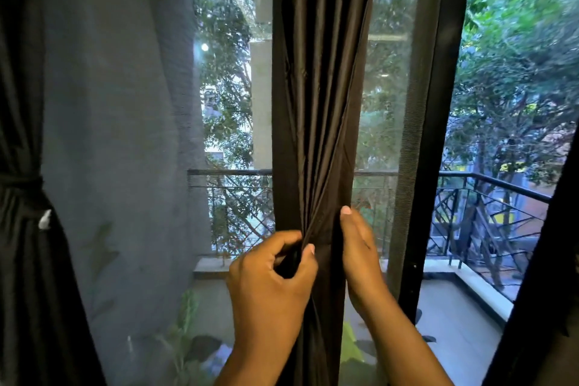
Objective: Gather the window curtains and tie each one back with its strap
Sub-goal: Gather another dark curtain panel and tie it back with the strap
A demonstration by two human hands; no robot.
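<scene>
Head view: the left hand (pixel 269 276) pinches folds of the gathered dark brown fabric curtain (pixel 319 103) hanging mid-window; the right hand (pixel 360 247), fingers straight, presses its other side. A black tied curtain (pixel 22 229) hangs left, a black metal railing (pixel 488 197) beyond.

Curtain (pixel 316 88) top cut off, right trees (pixel 517 56) blurred (motion)

The gathered curtain (pixel 316 103) hangs between both hands; a tied curtain (pixel 22 197) hangs far left, railing (pixel 488 194) behind.

Daylit window (pixel 225 88), balcony railing (pixel 488 197)
</scene>
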